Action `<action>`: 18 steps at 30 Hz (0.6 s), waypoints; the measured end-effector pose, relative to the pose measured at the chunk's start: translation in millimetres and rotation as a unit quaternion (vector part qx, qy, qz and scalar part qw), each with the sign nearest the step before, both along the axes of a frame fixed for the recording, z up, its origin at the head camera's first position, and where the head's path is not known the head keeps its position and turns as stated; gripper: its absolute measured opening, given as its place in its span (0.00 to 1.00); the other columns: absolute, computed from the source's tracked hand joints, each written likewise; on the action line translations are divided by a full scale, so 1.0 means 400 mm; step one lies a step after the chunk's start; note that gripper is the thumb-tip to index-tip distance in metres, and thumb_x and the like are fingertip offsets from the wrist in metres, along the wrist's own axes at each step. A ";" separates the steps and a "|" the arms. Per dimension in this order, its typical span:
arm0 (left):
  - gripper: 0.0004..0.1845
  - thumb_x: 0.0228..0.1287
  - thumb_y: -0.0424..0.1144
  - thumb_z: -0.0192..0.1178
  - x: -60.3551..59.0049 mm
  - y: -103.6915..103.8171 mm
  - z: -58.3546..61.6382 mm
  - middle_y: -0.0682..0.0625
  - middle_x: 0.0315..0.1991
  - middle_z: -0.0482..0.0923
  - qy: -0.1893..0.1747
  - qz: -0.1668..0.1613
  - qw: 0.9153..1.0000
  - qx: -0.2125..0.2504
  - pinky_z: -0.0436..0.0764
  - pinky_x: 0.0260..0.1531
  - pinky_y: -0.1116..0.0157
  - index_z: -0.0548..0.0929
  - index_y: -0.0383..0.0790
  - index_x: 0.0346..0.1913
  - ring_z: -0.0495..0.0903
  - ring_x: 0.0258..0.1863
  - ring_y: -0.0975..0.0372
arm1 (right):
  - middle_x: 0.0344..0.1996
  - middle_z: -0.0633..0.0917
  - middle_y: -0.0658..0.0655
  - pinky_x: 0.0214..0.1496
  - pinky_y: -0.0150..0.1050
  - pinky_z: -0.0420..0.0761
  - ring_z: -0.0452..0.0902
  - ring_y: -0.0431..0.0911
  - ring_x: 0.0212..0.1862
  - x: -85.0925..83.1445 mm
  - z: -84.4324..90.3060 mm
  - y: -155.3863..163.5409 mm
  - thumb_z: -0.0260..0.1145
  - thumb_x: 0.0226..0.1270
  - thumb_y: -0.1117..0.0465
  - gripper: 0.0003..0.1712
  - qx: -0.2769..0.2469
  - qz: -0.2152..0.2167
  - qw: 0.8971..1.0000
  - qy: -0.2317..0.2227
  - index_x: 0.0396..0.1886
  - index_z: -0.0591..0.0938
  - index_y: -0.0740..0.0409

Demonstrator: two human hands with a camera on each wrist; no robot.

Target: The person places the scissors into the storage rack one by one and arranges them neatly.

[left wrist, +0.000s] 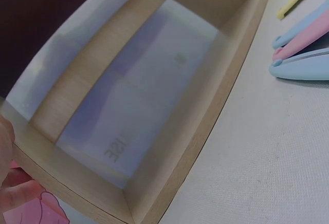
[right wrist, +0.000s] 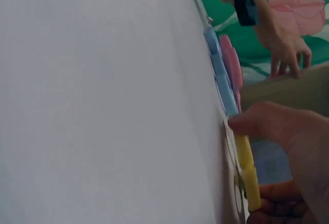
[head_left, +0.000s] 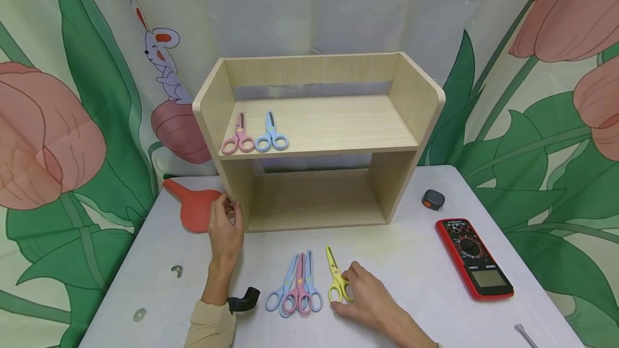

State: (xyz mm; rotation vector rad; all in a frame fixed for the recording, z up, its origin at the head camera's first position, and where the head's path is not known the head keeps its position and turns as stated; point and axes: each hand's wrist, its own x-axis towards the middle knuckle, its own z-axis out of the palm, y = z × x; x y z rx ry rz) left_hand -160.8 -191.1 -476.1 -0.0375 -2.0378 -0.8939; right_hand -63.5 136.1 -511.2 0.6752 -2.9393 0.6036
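Note:
My right hand [head_left: 369, 297] grips a pair of yellow scissors [head_left: 335, 270] by the handles, thumb at one loop and fingers at the other, blades pointing toward the shelf. Left of them, a fanned bunch of blue and pink scissors [head_left: 301, 283] lies overlapping on the table. With my left hand [head_left: 225, 230] I hold the front edge of the left side panel of a two-tier wooden shelf [head_left: 319, 149]. Its upper board carries pink scissors [head_left: 238, 136] and blue scissors [head_left: 271, 134], side by side at the left.
A red rubber-like bulb [head_left: 195, 203] lies beside my left hand. A wing nut [head_left: 177, 270] and a washer [head_left: 139, 314] sit at the left. To the right are a black tape measure [head_left: 433, 199], a red multimeter [head_left: 474, 259] and a metal tool [head_left: 524, 334].

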 end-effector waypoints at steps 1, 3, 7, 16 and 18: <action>0.17 0.67 0.28 0.62 -0.001 -0.001 0.000 0.34 0.42 0.77 0.001 0.000 1.000 0.000 0.88 0.36 0.53 0.74 0.26 0.56 0.85 0.37 0.48 | 0.33 0.73 0.43 0.31 0.28 0.74 0.64 0.33 0.31 -0.003 0.000 0.001 0.77 0.45 0.39 0.33 -0.006 0.001 1.000 0.006 0.43 0.84 0.59; 0.17 0.67 0.28 0.62 -0.002 -0.002 0.000 0.34 0.42 0.77 0.002 0.000 1.000 0.000 0.88 0.36 0.52 0.74 0.26 0.56 0.85 0.37 0.47 | 0.32 0.72 0.42 0.31 0.27 0.73 0.63 0.32 0.31 -0.010 0.002 0.002 0.78 0.43 0.40 0.32 -0.021 0.005 0.999 0.028 0.42 0.84 0.57; 0.17 0.67 0.28 0.62 -0.003 -0.003 -0.001 0.34 0.41 0.77 0.001 0.003 1.000 -0.003 0.88 0.35 0.52 0.74 0.26 0.56 0.85 0.37 0.47 | 0.32 0.73 0.42 0.30 0.24 0.72 0.64 0.31 0.31 -0.026 0.016 0.002 0.80 0.40 0.43 0.30 -0.058 0.019 0.995 0.080 0.40 0.83 0.55; 0.18 0.67 0.29 0.62 0.001 0.001 0.001 0.35 0.42 0.77 -0.005 0.007 1.000 -0.003 0.87 0.36 0.53 0.74 0.27 0.56 0.85 0.37 0.48 | 0.38 0.77 0.45 0.37 0.26 0.79 0.73 0.36 0.38 -0.071 0.120 0.000 0.81 0.39 0.46 0.32 -0.106 0.077 0.978 0.162 0.44 0.81 0.53; 0.18 0.67 0.29 0.62 0.001 0.001 0.001 0.35 0.42 0.77 -0.006 0.007 1.000 -0.003 0.88 0.36 0.53 0.74 0.27 0.57 0.85 0.37 0.47 | 0.38 0.76 0.45 0.39 0.28 0.80 0.73 0.36 0.39 -0.080 0.146 0.000 0.81 0.39 0.46 0.32 -0.106 0.087 0.975 0.173 0.45 0.81 0.54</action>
